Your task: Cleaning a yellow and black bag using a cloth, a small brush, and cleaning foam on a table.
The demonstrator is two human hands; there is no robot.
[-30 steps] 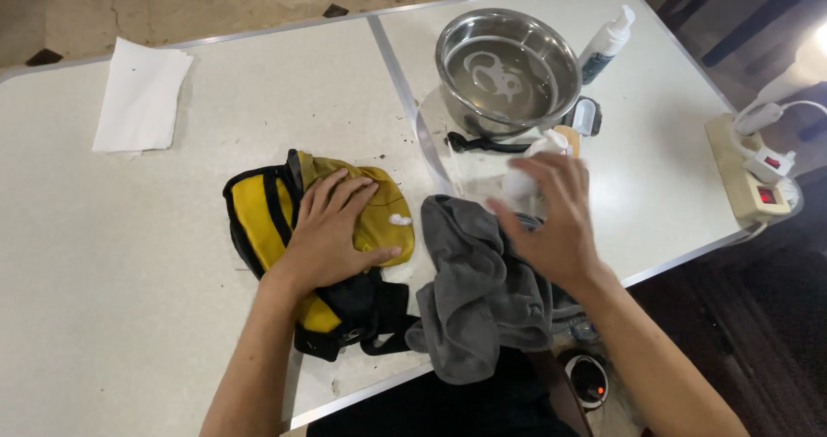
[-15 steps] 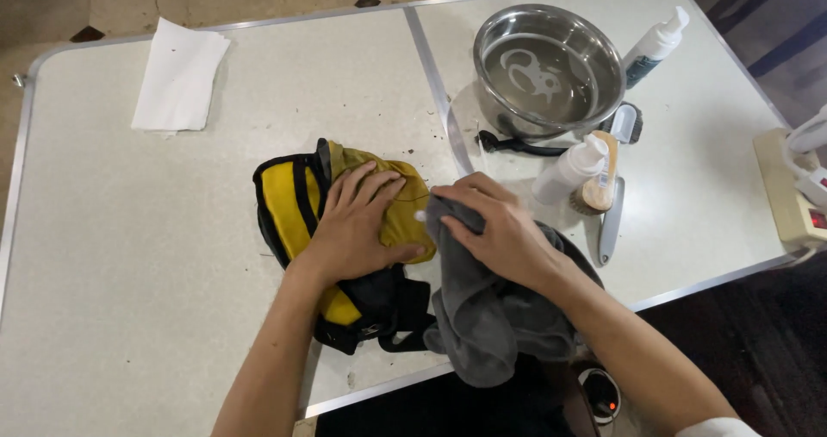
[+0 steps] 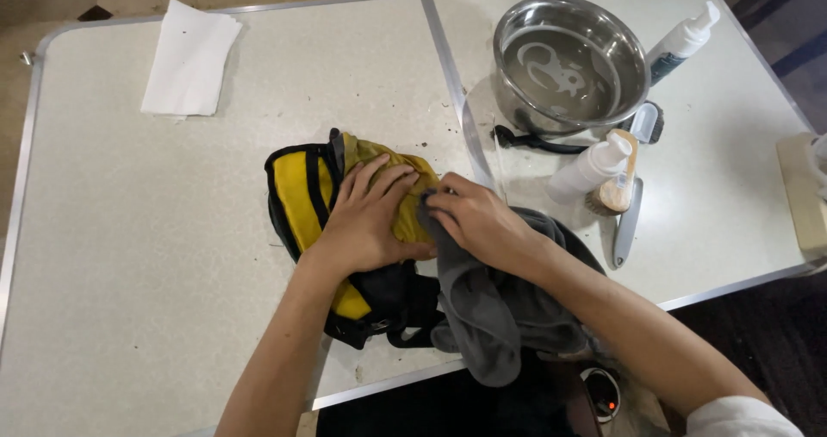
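A yellow and black bag (image 3: 297, 191) lies on the white table (image 3: 155, 265) near its front edge. My left hand (image 3: 370, 217) presses flat on the bag's olive-yellow top with fingers spread. Beside it, my right hand (image 3: 474, 221) grips a grey cloth (image 3: 491, 308) and holds a bunched part of it against the bag's right side, touching my left fingers. The rest of the cloth trails over the table's front edge.
A steel bowl (image 3: 570, 62) holding water stands at the back right. Near it are a white pump bottle (image 3: 685, 40), a white spray bottle (image 3: 590, 168), a wooden brush (image 3: 618, 191) and a grey tool (image 3: 627, 230). A white paper towel (image 3: 189, 58) lies back left.
My right hand came back from the bottles at the right with the grey cloth and now presses it on the bag beside my left hand, which stayed on the bag.
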